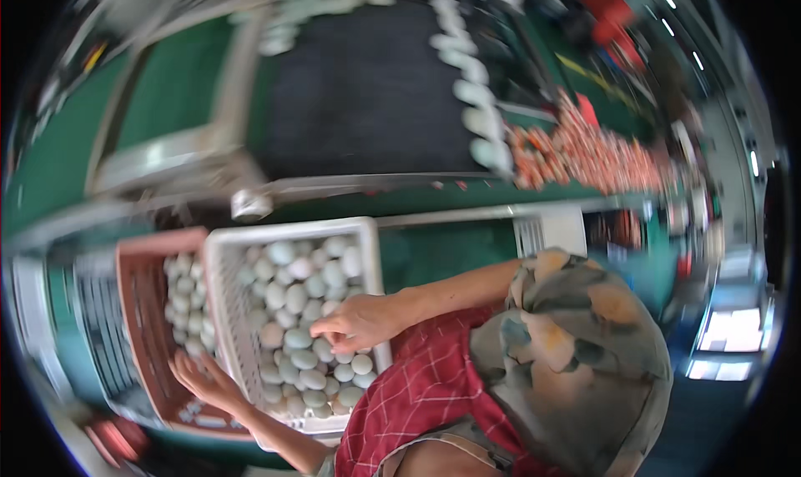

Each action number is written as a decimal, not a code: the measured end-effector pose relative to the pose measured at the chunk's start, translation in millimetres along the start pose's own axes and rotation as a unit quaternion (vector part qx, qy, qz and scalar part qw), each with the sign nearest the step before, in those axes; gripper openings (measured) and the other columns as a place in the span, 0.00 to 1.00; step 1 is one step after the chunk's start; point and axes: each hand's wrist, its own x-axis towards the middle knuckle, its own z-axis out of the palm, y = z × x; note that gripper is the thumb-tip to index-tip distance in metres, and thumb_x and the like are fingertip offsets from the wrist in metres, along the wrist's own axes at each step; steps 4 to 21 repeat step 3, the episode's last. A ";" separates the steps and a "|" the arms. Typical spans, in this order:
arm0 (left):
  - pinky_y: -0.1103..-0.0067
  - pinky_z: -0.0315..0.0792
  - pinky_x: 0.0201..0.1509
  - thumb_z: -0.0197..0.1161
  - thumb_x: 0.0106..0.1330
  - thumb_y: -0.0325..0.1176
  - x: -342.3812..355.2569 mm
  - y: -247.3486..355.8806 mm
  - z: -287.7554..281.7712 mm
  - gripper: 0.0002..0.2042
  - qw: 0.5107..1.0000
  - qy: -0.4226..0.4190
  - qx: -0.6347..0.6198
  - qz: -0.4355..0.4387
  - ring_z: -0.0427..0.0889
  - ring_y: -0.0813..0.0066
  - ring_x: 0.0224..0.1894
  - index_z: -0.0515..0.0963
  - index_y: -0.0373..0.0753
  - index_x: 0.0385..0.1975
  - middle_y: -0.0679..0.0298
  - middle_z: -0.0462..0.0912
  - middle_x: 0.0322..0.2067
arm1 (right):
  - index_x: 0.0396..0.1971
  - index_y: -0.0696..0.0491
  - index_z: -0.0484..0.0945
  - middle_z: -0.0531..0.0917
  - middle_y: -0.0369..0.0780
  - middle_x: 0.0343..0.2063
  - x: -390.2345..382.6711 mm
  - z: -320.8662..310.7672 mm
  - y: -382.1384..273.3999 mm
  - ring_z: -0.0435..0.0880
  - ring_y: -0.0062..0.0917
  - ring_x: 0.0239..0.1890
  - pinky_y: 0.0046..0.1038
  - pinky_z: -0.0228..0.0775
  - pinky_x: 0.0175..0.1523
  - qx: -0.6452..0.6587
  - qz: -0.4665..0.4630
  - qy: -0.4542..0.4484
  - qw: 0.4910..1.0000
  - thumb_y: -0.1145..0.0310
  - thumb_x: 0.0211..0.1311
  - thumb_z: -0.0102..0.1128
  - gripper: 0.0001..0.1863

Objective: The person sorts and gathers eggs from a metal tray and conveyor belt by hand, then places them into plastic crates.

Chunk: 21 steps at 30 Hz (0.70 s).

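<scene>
A white plastic crate (292, 229) stands in front of me, filled with pale green, white and pinkish eggs (296, 298). Over its right side hovers my right hand (359, 320), fingers bent and apart, close above the eggs; whether a fingertip touches one I cannot tell. To the left, a reddish-brown crate (143, 327) sits against the white one and holds more eggs (188, 302). My left hand (207, 384) is spread near the front part of this brown crate, beside the white crate's wall, with nothing in it.
A grey crate (113, 335) stands at the far left. Beyond a metal rail (350, 181) lies a dark conveyor belt (367, 85) with rows of pale eggs (471, 85) along its edges. Further right is a blurred heap of orange-red items (592, 152).
</scene>
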 end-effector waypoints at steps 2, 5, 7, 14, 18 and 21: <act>0.57 0.67 0.59 0.61 0.65 0.34 -19.4 42.8 41.1 0.25 0.988 0.051 -0.029 0.143 0.68 0.49 0.60 0.63 0.39 0.61 0.52 0.68 0.59 | 0.51 0.58 0.68 0.82 0.47 0.37 -77.5 -15.7 -8.5 0.83 0.34 0.35 0.32 0.74 0.37 0.067 0.126 -0.010 0.990 0.62 0.60 0.59 0.23; 0.57 0.67 0.59 0.61 0.65 0.34 -9.6 74.8 60.9 0.25 0.980 0.036 -0.062 0.185 0.68 0.49 0.60 0.63 0.39 0.61 0.52 0.68 0.59 | 0.51 0.58 0.68 0.82 0.47 0.37 -113.3 -18.1 -10.6 0.83 0.34 0.35 0.32 0.74 0.37 0.069 0.136 0.045 0.987 0.62 0.60 0.59 0.23; 0.57 0.67 0.59 0.61 0.65 0.34 -9.6 74.8 60.9 0.25 0.980 0.036 -0.062 0.185 0.68 0.49 0.60 0.63 0.39 0.61 0.52 0.68 0.59 | 0.51 0.58 0.68 0.82 0.47 0.37 -113.3 -18.1 -10.6 0.83 0.34 0.35 0.32 0.74 0.37 0.069 0.136 0.045 0.987 0.62 0.60 0.59 0.23; 0.57 0.67 0.59 0.61 0.65 0.34 -9.6 74.8 60.9 0.25 0.980 0.036 -0.062 0.185 0.68 0.49 0.60 0.63 0.39 0.61 0.52 0.68 0.59 | 0.51 0.58 0.68 0.82 0.47 0.37 -113.3 -18.1 -10.6 0.83 0.34 0.35 0.32 0.74 0.37 0.069 0.136 0.045 0.987 0.62 0.60 0.59 0.23; 0.57 0.67 0.59 0.61 0.65 0.34 -9.6 74.8 60.9 0.25 0.980 0.036 -0.062 0.185 0.68 0.49 0.60 0.63 0.39 0.61 0.52 0.68 0.59 | 0.51 0.58 0.68 0.82 0.47 0.37 -113.3 -18.1 -10.6 0.83 0.34 0.35 0.32 0.74 0.37 0.069 0.136 0.045 0.987 0.62 0.60 0.59 0.23; 0.57 0.67 0.59 0.61 0.65 0.34 -9.6 74.8 60.9 0.25 0.980 0.036 -0.062 0.185 0.68 0.49 0.60 0.63 0.39 0.61 0.52 0.68 0.59 | 0.51 0.58 0.68 0.82 0.47 0.37 -113.3 -18.1 -10.6 0.83 0.34 0.35 0.32 0.74 0.37 0.069 0.136 0.045 0.987 0.62 0.60 0.59 0.23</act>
